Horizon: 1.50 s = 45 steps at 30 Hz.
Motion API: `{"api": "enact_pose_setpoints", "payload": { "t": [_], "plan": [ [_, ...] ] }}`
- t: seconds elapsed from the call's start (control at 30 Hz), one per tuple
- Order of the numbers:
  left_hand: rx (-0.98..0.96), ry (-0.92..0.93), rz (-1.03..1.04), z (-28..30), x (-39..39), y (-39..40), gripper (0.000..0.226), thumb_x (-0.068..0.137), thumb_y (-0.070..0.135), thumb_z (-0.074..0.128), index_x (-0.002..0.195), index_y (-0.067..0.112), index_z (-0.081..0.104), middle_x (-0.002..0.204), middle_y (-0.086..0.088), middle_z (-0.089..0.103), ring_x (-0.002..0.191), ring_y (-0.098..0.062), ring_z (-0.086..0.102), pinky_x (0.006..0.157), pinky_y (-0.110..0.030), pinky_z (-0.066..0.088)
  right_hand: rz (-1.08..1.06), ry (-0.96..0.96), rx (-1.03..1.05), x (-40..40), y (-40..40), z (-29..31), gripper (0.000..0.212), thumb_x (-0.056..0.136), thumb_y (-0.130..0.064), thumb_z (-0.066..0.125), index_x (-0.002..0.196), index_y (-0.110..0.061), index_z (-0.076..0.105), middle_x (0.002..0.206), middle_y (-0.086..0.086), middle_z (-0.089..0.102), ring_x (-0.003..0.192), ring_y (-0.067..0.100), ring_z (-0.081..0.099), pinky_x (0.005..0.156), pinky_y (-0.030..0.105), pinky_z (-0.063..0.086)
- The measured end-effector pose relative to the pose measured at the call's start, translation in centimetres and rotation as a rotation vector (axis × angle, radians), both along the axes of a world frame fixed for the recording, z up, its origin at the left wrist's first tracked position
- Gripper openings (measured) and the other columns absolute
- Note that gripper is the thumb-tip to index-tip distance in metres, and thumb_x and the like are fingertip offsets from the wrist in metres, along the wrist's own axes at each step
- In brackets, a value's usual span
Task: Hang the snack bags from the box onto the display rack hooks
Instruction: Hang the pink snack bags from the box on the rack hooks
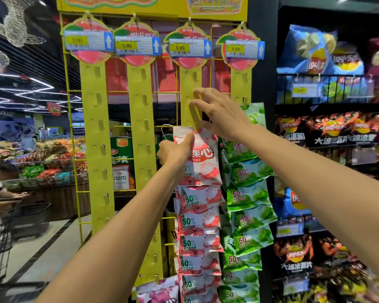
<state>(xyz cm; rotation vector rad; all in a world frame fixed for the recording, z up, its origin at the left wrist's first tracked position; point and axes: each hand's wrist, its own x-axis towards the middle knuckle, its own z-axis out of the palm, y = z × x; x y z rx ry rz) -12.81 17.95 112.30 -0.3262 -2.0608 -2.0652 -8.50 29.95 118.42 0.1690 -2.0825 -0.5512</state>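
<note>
Hands up at four yellow plastic hanging strips (99,149): left hand (173,152) pinches the pink-and-white foil snack bag (202,158) against the third strip, right hand (219,114) fingers curl round that strip.

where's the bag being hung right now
In the head view, the pink snack bag sits centre frame at the third yellow strip, above the pink bags, held by the left hand; the right hand is above.

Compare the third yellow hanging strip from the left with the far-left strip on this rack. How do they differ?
The third strip carries a column of pink-and-white snack bags below its middle; the far-left strip shows only bare hooks. Both hands work at the third strip, the left hand gripping the top bag, the right hand holding the strip; nothing touches the far-left strip. Both are yellow with a 5.00 tag on top.
</note>
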Motion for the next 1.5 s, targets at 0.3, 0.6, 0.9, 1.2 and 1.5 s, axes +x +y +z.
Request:
{"api": "enact_pose_setpoints", "payload": {
  "t": [0.3, 0.6, 0.9, 1.2, 1.5],
  "plan": [
    [-0.299, 0.494, -0.082, -4.5, 2.0, -3.9, 0.028, 0.085, 0.029, 0.067, 0.104, 0.008, 0.064, 0.095, 0.004, 0.065, 0.084, -0.013, 0.060, 0.066, -0.023, 0.048, 0.073, 0.030, -0.101, 0.4, -0.5, -2.2, 0.054, 0.081, -0.013, 0.067, 0.132, -0.009, 0.050, 0.146, 0.012, 0.038, 0.130, 0.031, 0.041, 0.097, 0.043, 0.040],
    [-0.722, 0.970, 0.329, -10.3, 1.6, -10.1, 0.029, 0.093, 0.024, 0.052, 0.112, 0.003, 0.057, 0.107, -0.016, 0.063, 0.095, -0.032, 0.059, 0.070, -0.038, 0.045, 0.137, 0.092, -0.237, 3.1, -2.3, -12.8, 0.039, 0.087, -0.011, 0.054, 0.125, 0.001, 0.052, 0.132, 0.019, 0.051, 0.123, 0.033, 0.048, 0.099, 0.038, 0.040],
    [-1.098, 1.135, 0.242, -24.3, -1.2, -13.5, 0.042, 0.090, 0.017, 0.049, 0.127, -0.003, 0.050, 0.134, -0.021, 0.051, 0.118, -0.037, 0.051, 0.104, -0.044, 0.031, 0.069, -0.062, -0.305, 5.9, -1.0, -30.6, 0.037, 0.091, -0.009, 0.049, 0.126, 0.003, 0.052, 0.129, 0.021, 0.053, 0.120, 0.034, 0.049, 0.101, 0.041, 0.041],
    [-1.258, 0.827, -0.049, -47.3, 0.2, -15.0, 0.043, 0.086, 0.015, 0.046, 0.124, -0.006, 0.052, 0.131, -0.023, 0.053, 0.118, -0.037, 0.053, 0.103, -0.047, 0.036, -0.058, -0.311, -0.551, 8.0, -1.4, -51.8, 0.037, 0.089, -0.004, 0.049, 0.125, 0.006, 0.052, 0.134, 0.025, 0.049, 0.122, 0.038, 0.048, 0.101, 0.044, 0.040],
    [-1.333, 0.489, -0.275, -75.7, 3.1, -18.2, 0.037, 0.082, 0.005, 0.050, 0.116, -0.009, 0.054, 0.118, -0.028, 0.058, 0.102, -0.042, 0.056, 0.091, -0.043, 0.035, -0.207, -0.717, -0.804, 11.1, -3.3, -80.6, 0.037, 0.086, -0.003, 0.049, 0.122, 0.007, 0.053, 0.130, 0.025, 0.051, 0.121, 0.036, 0.047, 0.103, 0.039, 0.032]
  ]
}}
